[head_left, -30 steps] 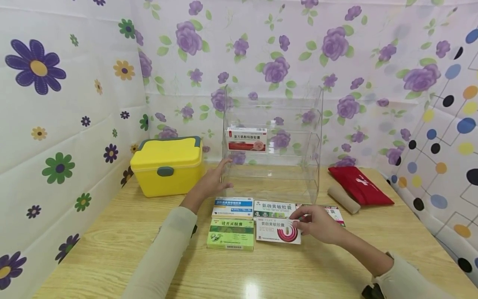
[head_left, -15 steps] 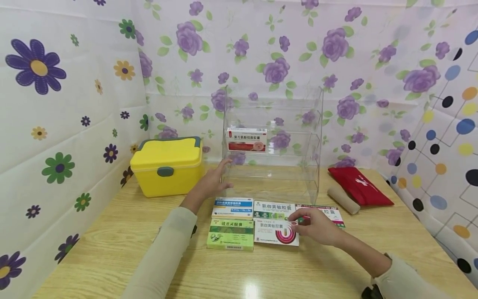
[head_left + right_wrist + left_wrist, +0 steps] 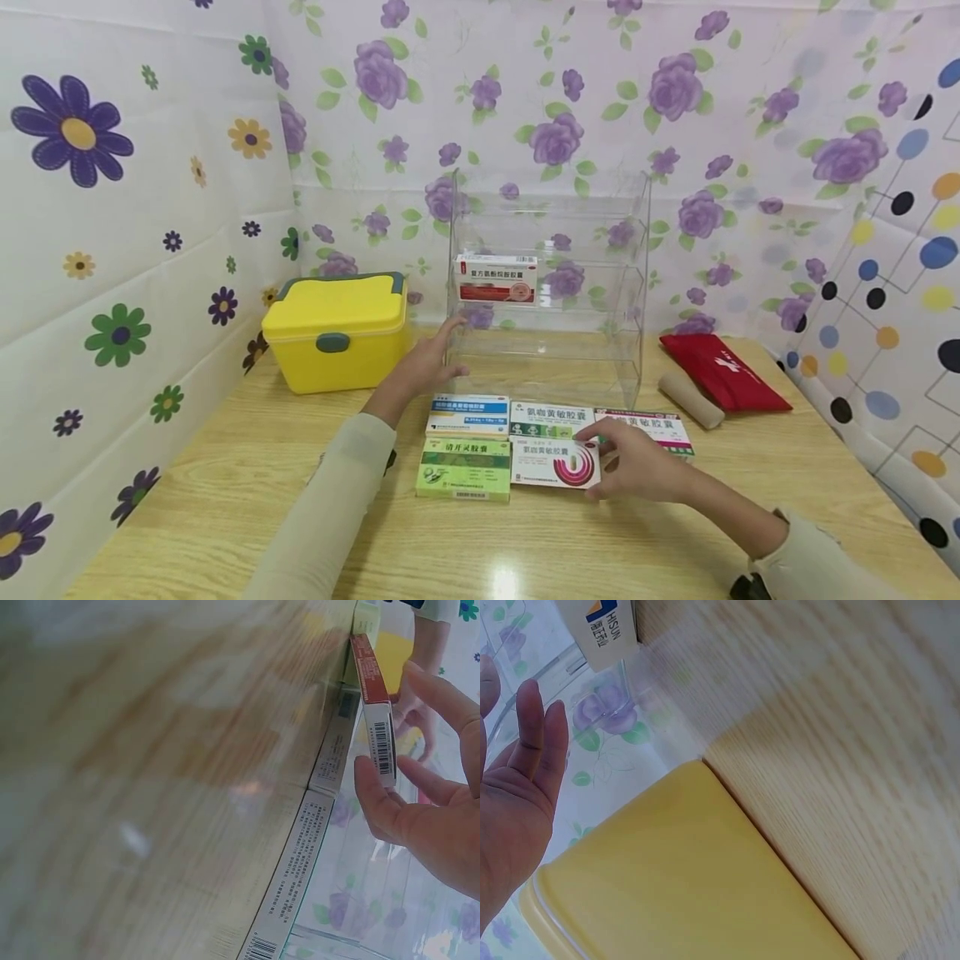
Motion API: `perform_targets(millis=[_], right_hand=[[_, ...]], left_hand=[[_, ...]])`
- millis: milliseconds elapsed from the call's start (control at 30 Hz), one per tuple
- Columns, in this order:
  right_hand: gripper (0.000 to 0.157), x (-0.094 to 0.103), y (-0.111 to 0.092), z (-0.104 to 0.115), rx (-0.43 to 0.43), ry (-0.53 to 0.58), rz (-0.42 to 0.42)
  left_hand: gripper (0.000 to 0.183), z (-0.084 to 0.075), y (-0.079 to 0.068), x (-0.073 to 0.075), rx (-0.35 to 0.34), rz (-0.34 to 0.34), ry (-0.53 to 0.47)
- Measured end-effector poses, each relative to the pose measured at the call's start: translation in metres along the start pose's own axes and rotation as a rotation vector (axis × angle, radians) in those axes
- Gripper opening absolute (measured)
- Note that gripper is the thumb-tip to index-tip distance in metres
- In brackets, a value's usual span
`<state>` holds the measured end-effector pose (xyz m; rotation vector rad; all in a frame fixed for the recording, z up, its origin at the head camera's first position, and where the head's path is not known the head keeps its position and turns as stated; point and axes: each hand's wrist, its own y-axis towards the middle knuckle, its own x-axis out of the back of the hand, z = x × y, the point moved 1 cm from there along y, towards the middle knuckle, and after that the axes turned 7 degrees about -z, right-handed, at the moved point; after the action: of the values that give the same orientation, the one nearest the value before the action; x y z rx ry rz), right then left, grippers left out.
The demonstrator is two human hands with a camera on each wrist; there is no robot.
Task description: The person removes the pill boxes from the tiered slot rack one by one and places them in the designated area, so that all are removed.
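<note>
My right hand (image 3: 637, 462) spans the right end of a white medicine box (image 3: 551, 462) with pink arcs. In the right wrist view, curled fingers meet the box's barcode end (image 3: 382, 746), with the thumb spread nearby. This box overlaps the lower edge of a white-and-green medicine box (image 3: 551, 419) and lies beside a green medicine box (image 3: 465, 471). My left hand (image 3: 427, 362) rests with spread fingers at the left side of a clear acrylic rack (image 3: 547, 346). A red-and-white medicine box (image 3: 497, 279) stands on the rack's left.
A blue-and-white medicine box (image 3: 468, 417) and a pink-and-white one (image 3: 652, 429) lie in front of the rack. A yellow lidded case (image 3: 337, 333) stands to the left. To the right are a tan roll (image 3: 690, 402) and a red first-aid pouch (image 3: 723, 372).
The pink-arc box has shifted slightly left and settled beside the green box. My right thumb has slid from its face down to the near right corner. The left hand stays put.
</note>
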<state>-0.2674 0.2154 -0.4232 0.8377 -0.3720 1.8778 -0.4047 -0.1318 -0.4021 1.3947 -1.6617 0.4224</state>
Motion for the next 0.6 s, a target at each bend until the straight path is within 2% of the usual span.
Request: perform_targets(millis=[167, 333, 600], right_hand=[[0.076, -0.0011, -0.0017, -0.0010, 0.022, -0.055, 0.014], [0.075, -0.0019, -0.0028, -0.0015, 0.051, -0.107, 0.013], [0.070, -0.0009, -0.0025, -0.0005, 0.053, -0.114, 0.055]], left_hand=[[0.086, -0.0002, 0.0009, -0.0001, 0.008, 0.001, 0.006], [0.087, 0.0010, 0.0014, -0.0003, 0.002, 0.000, 0.012], [0.087, 0.0015, 0.0018, -0.0010, -0.007, -0.005, 0.014]])
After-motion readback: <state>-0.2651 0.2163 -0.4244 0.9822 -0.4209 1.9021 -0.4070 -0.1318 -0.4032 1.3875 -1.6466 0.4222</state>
